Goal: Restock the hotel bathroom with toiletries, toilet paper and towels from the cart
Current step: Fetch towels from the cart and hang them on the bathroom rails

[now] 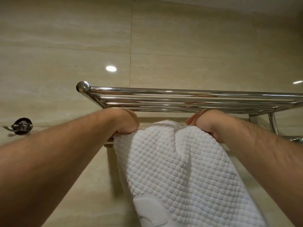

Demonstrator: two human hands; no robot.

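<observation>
Two bare forearms (49, 161) are reaching up and away from the camera, one from each lower corner, and between them a white bobbled towel (180, 169) is hanging down toward the bottom edge. The left hand (126, 122) is gripping the towel's upper left corner, its fingers curled over the edge and mostly hidden behind the wrist. The right hand (208, 123) is gripping the upper right corner the same way, with a few curled fingertips showing on its inner side. The cloth is bunching into a fold midway between the two hands (a smoother patch is showing near its lower end). Just above both hands a chrome towel rack (180, 97) of parallel bars is running across the beige tiled wall (65, 46). Just below the left hand the end of a lower rail (109, 142) is peeking out beside the towel. Well out to the left of the left forearm a dark metal hook (21, 126) is sitting on the wall
</observation>
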